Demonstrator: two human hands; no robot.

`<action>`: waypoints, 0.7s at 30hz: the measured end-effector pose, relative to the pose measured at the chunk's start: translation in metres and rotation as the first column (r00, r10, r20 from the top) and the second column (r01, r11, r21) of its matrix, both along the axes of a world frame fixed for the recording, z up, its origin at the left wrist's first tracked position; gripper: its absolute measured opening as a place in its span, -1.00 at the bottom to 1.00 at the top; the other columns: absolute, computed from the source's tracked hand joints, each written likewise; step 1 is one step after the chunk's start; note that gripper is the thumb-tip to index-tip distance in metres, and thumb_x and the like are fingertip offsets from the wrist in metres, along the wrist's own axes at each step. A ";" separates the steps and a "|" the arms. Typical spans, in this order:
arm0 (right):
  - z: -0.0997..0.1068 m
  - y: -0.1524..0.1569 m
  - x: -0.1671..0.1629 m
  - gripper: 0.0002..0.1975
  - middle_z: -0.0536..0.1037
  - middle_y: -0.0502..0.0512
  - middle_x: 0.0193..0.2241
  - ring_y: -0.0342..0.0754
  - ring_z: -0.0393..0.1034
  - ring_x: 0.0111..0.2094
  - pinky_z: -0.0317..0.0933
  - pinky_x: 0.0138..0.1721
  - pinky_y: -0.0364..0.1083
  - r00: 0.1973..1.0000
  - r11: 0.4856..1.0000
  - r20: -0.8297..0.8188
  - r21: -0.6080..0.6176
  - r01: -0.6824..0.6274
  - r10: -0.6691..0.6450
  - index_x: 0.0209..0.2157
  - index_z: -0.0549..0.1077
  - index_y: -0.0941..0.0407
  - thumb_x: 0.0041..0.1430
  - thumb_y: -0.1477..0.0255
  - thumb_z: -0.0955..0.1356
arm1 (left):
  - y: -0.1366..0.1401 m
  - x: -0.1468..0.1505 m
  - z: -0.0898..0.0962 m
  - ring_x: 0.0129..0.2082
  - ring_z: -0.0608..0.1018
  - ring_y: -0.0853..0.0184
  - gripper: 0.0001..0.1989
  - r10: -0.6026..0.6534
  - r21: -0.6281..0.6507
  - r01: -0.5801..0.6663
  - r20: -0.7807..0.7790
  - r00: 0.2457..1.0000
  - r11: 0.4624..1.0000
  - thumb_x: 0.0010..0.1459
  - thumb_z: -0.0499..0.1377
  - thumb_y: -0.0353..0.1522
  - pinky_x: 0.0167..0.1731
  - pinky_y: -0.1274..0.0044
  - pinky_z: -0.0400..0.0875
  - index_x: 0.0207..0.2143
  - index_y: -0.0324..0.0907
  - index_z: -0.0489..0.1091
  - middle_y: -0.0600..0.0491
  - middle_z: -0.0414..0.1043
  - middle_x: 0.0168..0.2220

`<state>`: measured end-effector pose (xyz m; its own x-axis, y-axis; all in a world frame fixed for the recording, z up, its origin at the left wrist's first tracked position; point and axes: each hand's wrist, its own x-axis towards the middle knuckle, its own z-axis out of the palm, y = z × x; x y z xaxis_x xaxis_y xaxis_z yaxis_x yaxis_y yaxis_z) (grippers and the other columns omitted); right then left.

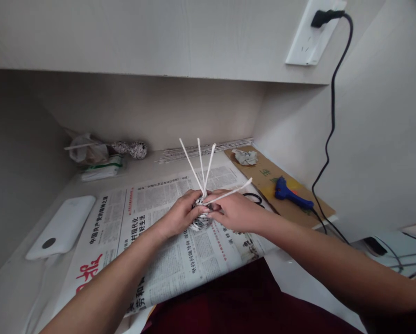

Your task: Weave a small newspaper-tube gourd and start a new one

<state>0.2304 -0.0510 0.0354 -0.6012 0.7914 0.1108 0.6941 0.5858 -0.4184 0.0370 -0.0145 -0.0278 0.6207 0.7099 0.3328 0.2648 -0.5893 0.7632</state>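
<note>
Between my two hands is a small woven piece of rolled newspaper (pixel 200 224), black-and-white speckled, with several white paper sticks (pixel 209 163) poking out of its top. My left hand (pixel 183 214) is closed around its left side, thumb across the front. From the right, my right hand (pixel 233 211) grips the piece near the base of the sticks, fingers bent. One paper stick (pixel 240 186) leans far to the right over the back of that hand. The fingers partly hide the woven body. Beneath lies a spread newspaper (pixel 166 269).
A blue glue gun (pixel 293 195) and crumpled paper (pixel 245 157) lie on cardboard (pixel 314 215) at right, with scissors (pixel 254 199) beside it. Paper rolls (pixel 180 153) line the back wall. Left are a white power bank (pixel 63 225), a tissue pack (pixel 101 169) and another woven piece (pixel 137 150).
</note>
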 end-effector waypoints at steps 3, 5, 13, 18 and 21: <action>-0.003 0.005 -0.002 -0.96 0.42 0.04 -0.42 -0.09 0.27 -0.35 0.08 -0.33 -0.12 1.000 1.000 0.003 0.031 -0.006 0.006 -0.41 0.41 0.12 0.11 0.50 0.31 | -0.001 0.001 -0.001 -0.22 0.41 0.23 -0.71 0.000 0.068 0.004 -0.053 0.999 0.998 0.24 0.05 -0.15 -0.17 0.43 0.31 -0.22 -0.18 0.35 -0.01 0.38 -0.28; -0.006 0.008 -0.004 -0.96 0.42 0.06 -0.41 -0.06 0.28 -0.31 0.10 -0.28 -0.10 0.999 0.998 0.030 0.068 -0.018 0.016 -0.41 0.41 0.13 0.10 0.50 0.32 | -0.001 0.002 -0.002 -0.24 0.40 0.24 -0.70 -0.009 0.103 0.016 -0.069 0.998 0.995 0.25 0.03 -0.13 -0.18 0.44 0.31 -0.25 -0.18 0.33 0.00 0.36 -0.31; 0.006 0.018 0.002 -0.82 0.44 0.09 -0.38 -0.11 0.31 -0.34 0.15 -0.31 -0.14 0.989 0.986 0.019 -0.077 -0.147 0.149 -0.33 0.52 0.16 0.23 0.48 0.27 | 0.001 0.000 -0.004 -0.28 0.38 0.25 -0.61 -0.004 0.120 0.015 -0.087 0.996 0.993 0.27 -0.08 -0.06 -0.24 0.44 0.30 -0.31 -0.18 0.28 0.02 0.28 -0.34; 0.010 0.026 0.009 -0.80 0.52 0.08 -0.33 -0.13 0.38 -0.34 0.18 -0.29 -0.15 0.984 0.972 -0.058 -0.156 -0.174 0.167 -0.26 0.58 0.13 0.18 0.53 0.30 | 0.003 0.000 -0.006 -0.24 0.37 0.23 -0.56 -0.035 0.115 0.046 -0.095 0.995 0.992 0.10 0.14 0.00 -0.24 0.44 0.31 -0.22 -0.19 0.31 0.01 0.29 -0.30; 0.007 0.026 0.008 -0.83 0.57 0.03 -0.40 -0.15 0.40 -0.40 0.16 -0.36 -0.16 0.989 0.974 -0.135 -0.210 -0.084 0.057 -0.29 0.58 0.14 0.13 0.53 0.33 | 0.002 0.001 -0.005 -0.25 0.37 0.22 -0.55 -0.017 0.102 0.027 -0.099 0.995 0.994 0.05 0.22 -0.05 -0.25 0.43 0.32 -0.15 -0.18 0.33 0.01 0.29 -0.30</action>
<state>0.2387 -0.0248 0.0420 -0.6482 0.7611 0.0221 0.5870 0.5180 -0.6222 0.0381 -0.0129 -0.0326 0.6688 0.6610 0.3401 0.3218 -0.6699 0.6691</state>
